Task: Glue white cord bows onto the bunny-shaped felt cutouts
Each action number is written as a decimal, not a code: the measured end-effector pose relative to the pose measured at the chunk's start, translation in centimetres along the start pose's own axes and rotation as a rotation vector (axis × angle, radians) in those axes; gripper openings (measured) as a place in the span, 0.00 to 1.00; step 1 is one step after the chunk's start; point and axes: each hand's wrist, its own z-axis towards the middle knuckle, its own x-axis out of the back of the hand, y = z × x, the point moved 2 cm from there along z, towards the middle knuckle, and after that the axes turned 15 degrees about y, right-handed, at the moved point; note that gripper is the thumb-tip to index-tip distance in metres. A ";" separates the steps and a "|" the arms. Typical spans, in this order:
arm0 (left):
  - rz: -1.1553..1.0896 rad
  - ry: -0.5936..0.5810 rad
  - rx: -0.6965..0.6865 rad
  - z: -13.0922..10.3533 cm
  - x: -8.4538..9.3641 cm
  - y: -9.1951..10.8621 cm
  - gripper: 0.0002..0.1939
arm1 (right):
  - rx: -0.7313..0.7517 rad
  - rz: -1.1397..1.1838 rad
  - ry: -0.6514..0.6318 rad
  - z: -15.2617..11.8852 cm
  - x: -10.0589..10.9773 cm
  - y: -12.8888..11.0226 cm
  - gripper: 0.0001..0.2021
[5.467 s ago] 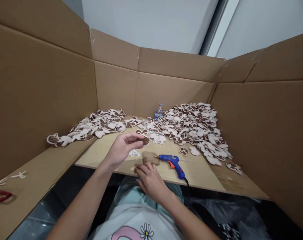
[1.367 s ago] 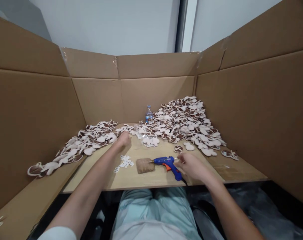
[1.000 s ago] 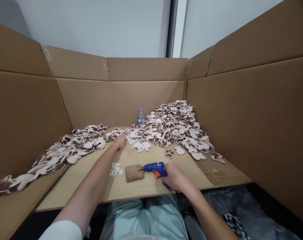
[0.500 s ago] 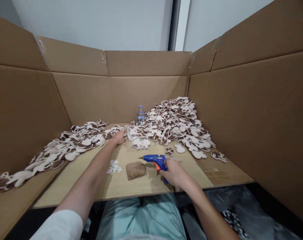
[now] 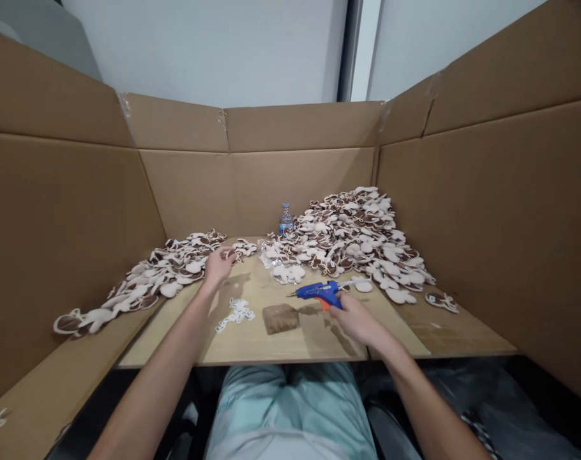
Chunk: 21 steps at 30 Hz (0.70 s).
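My left hand (image 5: pixel 218 266) is closed at the back left, its fingertips around a brown-and-white felt piece (image 5: pixel 234 255) with a cream cord bow, partly hidden by the fingers. Just beyond lies a small heap of similar pieces (image 5: pixel 246 246). My right hand (image 5: pixel 358 319) grips a blue glue gun (image 5: pixel 316 291) with an orange trigger, its nozzle pointing left above the board. Below the nozzle sits a brown block-like pad (image 5: pixel 280 319). Small white cut-out pieces (image 5: pixel 237 312) lie loosely between my left forearm and the pad.
A large pile of felt pieces (image 5: pixel 352 230) rises at the back right, and a long row of them (image 5: pixel 175 271) runs along the left. A plastic water bottle (image 5: pixel 286 220) stands at the back, near clear plastic wrapping (image 5: pixel 266 255). Cardboard walls (image 5: pixel 300 185) enclose the work board (image 5: pixel 319 348).
My left hand has drawn back from the small heap, the felt piece now at its fingertips. My right hand has raised the glue gun slightly. The camera view has turned a little left.
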 end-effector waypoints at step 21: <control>-0.775 -0.209 0.238 -14.5 5.4 4.7 0.08 | 0.193 0.091 0.147 -2.5 -0.3 -3.3 0.17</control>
